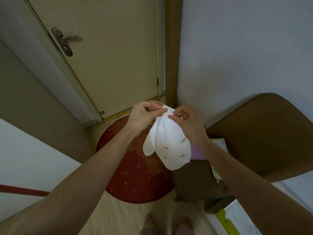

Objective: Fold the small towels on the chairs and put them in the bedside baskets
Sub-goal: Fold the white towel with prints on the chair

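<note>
Pale door (108,53) at the far left, with a metal handle (63,41); bluish wall to the right; round red rug (135,168) on the floor below.

Brown chair (259,138) at the right, close under the right forearm, with more cloth on the seat: a purple piece (196,152) and a pale piece (218,160) partly hidden behind the arm. No basket anywhere in view.

White towel (169,141) held up in the air above the rug's far edge, left of the chair, hanging free and touching nothing below. Small dark printed marks scattered over the cloth.

Left hand (145,116) pinching the towel's top edge between thumb and curled fingers. Right hand (188,122) just beside it, thumb and forefinger nipping the same bunched edge, other fingers loosely curled. Both grips nearly touching at the top.

Long axis of the towel running from the fingers down and toward the near side, leaning slightly right; one corner lobe drooping at the lower left. All the cloth below the fingers, none above.

Folding apparently only starting, judging by the bunched, unflattened hang. Next, most likely: sliding the two pinches apart along the top edge, left going left and right going right, to spread the cloth square. Neither hand clearly nearer to the loose corners, both well below the grips.
</note>
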Demonstrator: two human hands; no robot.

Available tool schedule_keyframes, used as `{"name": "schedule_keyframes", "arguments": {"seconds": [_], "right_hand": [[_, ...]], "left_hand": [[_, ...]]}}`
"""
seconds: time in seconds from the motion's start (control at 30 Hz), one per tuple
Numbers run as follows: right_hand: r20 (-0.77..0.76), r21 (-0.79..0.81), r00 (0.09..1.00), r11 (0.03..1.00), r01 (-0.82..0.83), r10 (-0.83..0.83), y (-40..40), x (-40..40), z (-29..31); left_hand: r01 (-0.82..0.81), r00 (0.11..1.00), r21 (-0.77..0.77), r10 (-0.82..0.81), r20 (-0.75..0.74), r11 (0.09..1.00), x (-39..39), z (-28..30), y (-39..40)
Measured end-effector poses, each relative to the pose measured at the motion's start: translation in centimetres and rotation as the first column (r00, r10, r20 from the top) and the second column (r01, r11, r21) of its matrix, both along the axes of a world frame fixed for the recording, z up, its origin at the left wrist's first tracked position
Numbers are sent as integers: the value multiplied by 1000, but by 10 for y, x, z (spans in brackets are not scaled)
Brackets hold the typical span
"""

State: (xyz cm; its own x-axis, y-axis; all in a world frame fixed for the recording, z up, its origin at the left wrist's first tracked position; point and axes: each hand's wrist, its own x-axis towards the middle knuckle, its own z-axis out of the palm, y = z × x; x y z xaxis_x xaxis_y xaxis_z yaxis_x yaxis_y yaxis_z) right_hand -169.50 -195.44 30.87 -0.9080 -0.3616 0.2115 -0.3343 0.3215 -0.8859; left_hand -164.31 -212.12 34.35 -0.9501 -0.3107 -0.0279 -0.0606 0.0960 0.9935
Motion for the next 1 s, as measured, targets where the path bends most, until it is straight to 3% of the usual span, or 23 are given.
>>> {"name": "schedule_keyframes", "arguments": {"seconds": [0.33, 0.47, 0.57, 0.63, 0.7, 0.83, 1.0], "right_hand": [[30, -68, 999, 997, 44, -42, -4, 4, 15], [19, -73, 999, 997, 33, -32, -5, 4, 13], [1, -14, 1000, 1000, 22, -22, -3, 4, 5], [63, -39, 998, 999, -7, 9, 0, 6, 1], [128, -49, 990, 997, -51, 57, 2, 6, -6], [139, 183, 990, 982, -40, 14, 15, -1, -23], [106, 352, 994, 934, -56, 20, 38, -9, -28]], "left_hand": [[-31, 997, -10, 31, -64, 999, 2, 17, 3], [131, 991, -332, -132, 20, 934, -1, 20, -1], [213, 972, -601, -230, 48, 771, -6, 21, 1], [202, 967, -699, -255, 29, 686, -10, 20, 4], [127, 975, -701, -220, -43, 701, -13, 20, 8], [-30, 987, -541, -59, -147, 841, -14, 20, 8], [-124, 991, -513, 81, -106, 849, -10, 1, -9]]}}
